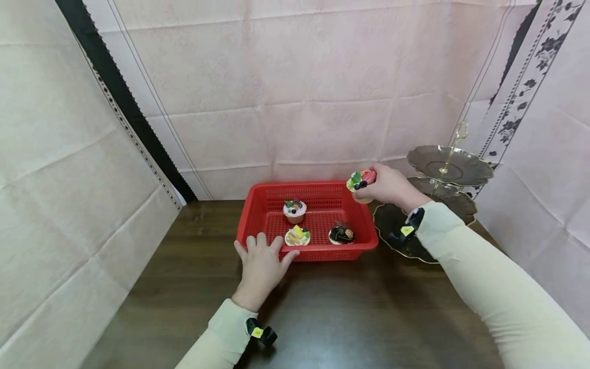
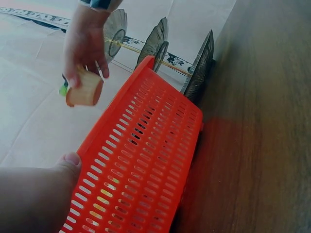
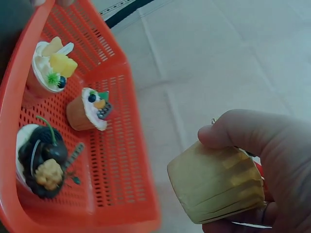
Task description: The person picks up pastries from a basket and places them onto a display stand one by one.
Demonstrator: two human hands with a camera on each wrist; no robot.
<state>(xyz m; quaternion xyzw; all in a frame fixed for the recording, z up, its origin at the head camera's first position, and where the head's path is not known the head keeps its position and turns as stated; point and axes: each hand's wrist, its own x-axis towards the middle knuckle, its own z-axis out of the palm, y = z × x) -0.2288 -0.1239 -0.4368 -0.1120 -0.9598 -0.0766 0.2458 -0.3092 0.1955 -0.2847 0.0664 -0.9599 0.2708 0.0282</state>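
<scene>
My right hand (image 1: 387,187) holds a cupcake (image 1: 356,180) above the back right corner of the red plastic basket (image 1: 318,253). Red fruit, dark berries and a green leaf top that cupcake; its pale wrapper (image 3: 214,184) shows in the right wrist view. My left hand (image 1: 261,266) rests on the basket's front rim with its fingers spread. Inside the basket sit a berry-topped cupcake (image 1: 295,210) at the back left, a cupcake with yellow fruit (image 1: 297,236) near the front, and a chocolate-topped cupcake (image 1: 341,234) at the front right.
A dark three-tier stand (image 1: 450,165) with scalloped plates and a gold handle stands right of the basket, partly behind my right arm. Both rest on a dark wooden table (image 1: 184,297). Pale cloth (image 1: 322,61) hangs behind and along both sides.
</scene>
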